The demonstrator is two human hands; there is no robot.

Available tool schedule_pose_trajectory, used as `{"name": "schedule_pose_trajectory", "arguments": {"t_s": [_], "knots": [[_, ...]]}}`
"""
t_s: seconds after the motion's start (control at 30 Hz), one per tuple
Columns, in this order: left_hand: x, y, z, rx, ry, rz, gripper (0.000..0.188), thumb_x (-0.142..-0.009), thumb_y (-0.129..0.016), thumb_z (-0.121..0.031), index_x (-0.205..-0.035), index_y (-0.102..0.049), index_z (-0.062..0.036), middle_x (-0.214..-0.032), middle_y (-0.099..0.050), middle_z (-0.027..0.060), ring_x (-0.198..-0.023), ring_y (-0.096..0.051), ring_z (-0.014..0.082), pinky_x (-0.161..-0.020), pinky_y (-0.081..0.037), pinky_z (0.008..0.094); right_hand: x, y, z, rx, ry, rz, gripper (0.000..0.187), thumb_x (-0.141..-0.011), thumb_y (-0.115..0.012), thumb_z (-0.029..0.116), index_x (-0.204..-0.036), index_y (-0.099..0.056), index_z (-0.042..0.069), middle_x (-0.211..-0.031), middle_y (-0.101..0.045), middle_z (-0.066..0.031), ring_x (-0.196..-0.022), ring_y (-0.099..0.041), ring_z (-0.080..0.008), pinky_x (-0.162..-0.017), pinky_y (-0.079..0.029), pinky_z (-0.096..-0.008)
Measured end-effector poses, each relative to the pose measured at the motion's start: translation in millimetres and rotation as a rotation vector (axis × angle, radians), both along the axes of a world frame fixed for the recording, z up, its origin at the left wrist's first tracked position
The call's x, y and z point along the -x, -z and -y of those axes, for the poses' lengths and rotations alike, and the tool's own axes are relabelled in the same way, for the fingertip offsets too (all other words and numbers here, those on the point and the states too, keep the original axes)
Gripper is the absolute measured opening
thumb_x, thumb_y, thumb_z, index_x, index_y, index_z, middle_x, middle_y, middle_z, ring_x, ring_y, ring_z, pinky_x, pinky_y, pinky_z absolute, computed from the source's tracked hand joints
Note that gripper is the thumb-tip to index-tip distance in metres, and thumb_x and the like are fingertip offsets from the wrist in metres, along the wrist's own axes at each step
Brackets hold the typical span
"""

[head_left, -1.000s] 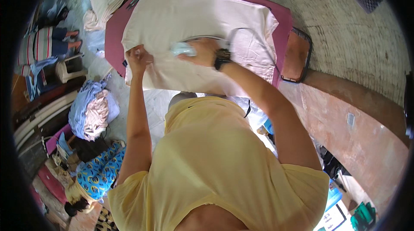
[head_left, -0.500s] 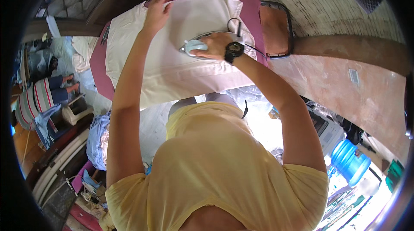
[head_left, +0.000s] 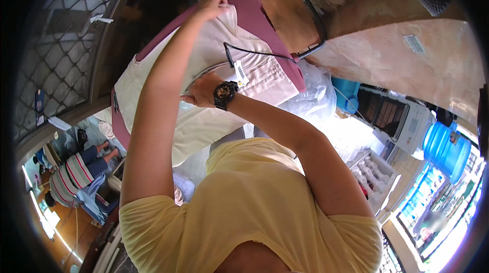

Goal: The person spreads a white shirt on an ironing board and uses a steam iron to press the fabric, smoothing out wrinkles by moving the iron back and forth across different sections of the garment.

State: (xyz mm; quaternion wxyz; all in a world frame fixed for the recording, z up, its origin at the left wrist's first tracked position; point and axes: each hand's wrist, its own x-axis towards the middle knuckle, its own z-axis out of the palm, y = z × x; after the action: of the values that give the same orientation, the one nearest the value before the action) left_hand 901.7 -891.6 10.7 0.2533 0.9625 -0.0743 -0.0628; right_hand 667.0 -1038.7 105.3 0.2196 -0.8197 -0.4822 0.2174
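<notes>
A cream cloth (head_left: 204, 133) lies over a maroon-covered ironing board (head_left: 242, 0), wrinkled toward its right end. My left hand (head_left: 213, 6) is at the cloth's far corner, its fingers closed on the fabric there. Wrapped round the handle of a clothes iron, my right hand (head_left: 204, 89) wears a black watch (head_left: 224, 94) at the wrist. The hand covers most of the iron (head_left: 209, 69), which sits on the middle of the cloth; its metal rim and a white tag (head_left: 240, 73) show. A black cord (head_left: 265, 54) runs from it to the right.
Beyond the board's right end stands a brown-seated chair (head_left: 288, 15) with a dark frame. A metal lattice door (head_left: 66, 43) is at the left. Another person in a striped shirt (head_left: 76, 176) is at the lower left. A blue water jug (head_left: 447, 150) stands at the right.
The whole view has turned, so the board now slants. My left hand has moved right along the far edge and closed on the cloth's corner. The iron has shifted left under my right hand.
</notes>
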Motion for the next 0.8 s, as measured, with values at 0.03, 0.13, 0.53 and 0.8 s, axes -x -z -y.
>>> {"name": "schedule_pose_trajectory", "arguments": {"t_s": [0.03,0.13,0.53,0.8], "knots": [[-4.4,4.1,-1.9,0.103,-0.058,-0.044,0.024,-0.082,-0.073,-0.028,-0.100,-0.064,-0.0160,-0.092,-0.067,0.0086,-0.089,-0.064,0.0289,-0.081,-0.050,0.0422,0.9,-0.1,0.9,-0.007,-0.002,0.003,0.066,-0.096,-0.037,0.060,-0.074,-0.073,0.009,-0.072,-0.069,-0.0135,-0.072,-0.069,-0.0324,-0.066,-0.053,-0.0475],[-11.9,-12.1,11.2,0.106,-0.142,0.206,0.022,-0.085,-0.071,-0.029,-0.098,-0.063,-0.0137,-0.083,-0.066,0.0088,-0.079,-0.064,0.0266,-0.073,-0.050,0.0404,-2.9,1.4,2.7,-0.013,0.000,0.018,0.064,-0.097,-0.038,0.058,-0.074,-0.073,0.010,-0.072,-0.070,-0.0115,-0.072,-0.069,-0.0304,-0.066,-0.053,-0.0468],[93.4,-15.8,129.0,-0.267,0.452,-0.146,0.023,-0.080,-0.072,-0.015,-0.094,-0.056,-0.0075,-0.091,-0.065,0.0119,-0.089,-0.063,0.0300,-0.076,-0.049,0.0393,2.2,34.9,-15.1,-0.254,0.051,0.113,0.058,-0.098,-0.039,0.052,-0.072,-0.073,0.013,-0.074,-0.070,-0.0077,-0.072,-0.069,-0.0280,-0.063,-0.054,-0.0458],[45.1,-35.1,150.0,0.255,0.479,-0.100,0.018,-0.082,-0.064,-0.001,-0.097,-0.057,-0.0085,-0.087,-0.063,0.0091,-0.080,-0.062,0.0283,-0.070,-0.049,0.0378,-32.4,36.3,20.7,-0.079,0.035,0.127,0.044,-0.096,-0.043,0.046,-0.083,-0.070,0.015,-0.073,-0.069,-0.0106,-0.070,-0.069,-0.0306,-0.063,-0.056,-0.0449]]}}
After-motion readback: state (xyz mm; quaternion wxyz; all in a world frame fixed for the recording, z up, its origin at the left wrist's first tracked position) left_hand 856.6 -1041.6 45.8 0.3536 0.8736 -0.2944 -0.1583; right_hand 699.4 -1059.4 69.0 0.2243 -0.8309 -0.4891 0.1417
